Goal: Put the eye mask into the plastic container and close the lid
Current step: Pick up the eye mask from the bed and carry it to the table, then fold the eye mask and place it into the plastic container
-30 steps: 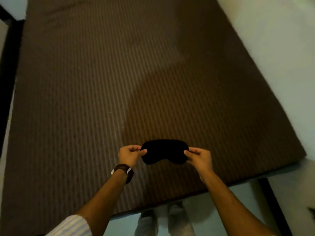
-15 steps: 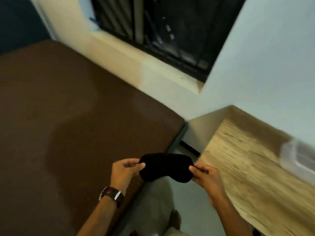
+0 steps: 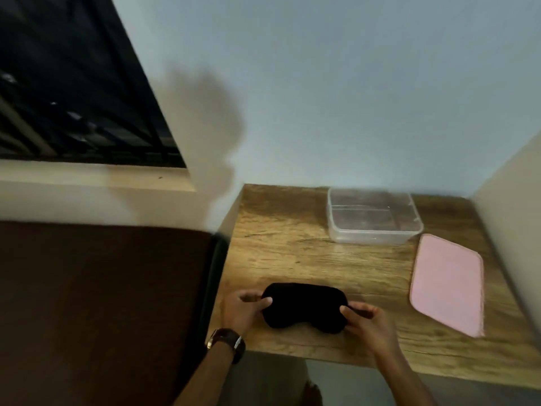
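Note:
A black eye mask (image 3: 304, 307) is stretched between my two hands over the near edge of a wooden table (image 3: 287, 253). My left hand (image 3: 240, 312), with a brown watch on its wrist, pinches the mask's left end. My right hand (image 3: 369, 323) pinches its right end. A clear plastic container (image 3: 373, 213) stands open at the back of the table, against the wall, well beyond the mask. Its pink lid (image 3: 448, 284) lies flat on the table to the right, in front of the container.
A brown mattress (image 3: 96, 303) lies to the left of the table, with a narrow dark gap between them. A barred window (image 3: 67, 92) is at upper left. Pale walls close in the table at the back and on the right.
The view has swung right from the brown mattress to the wooden table. Both hands have carried the eye mask along, and it now hangs over the table's near edge.

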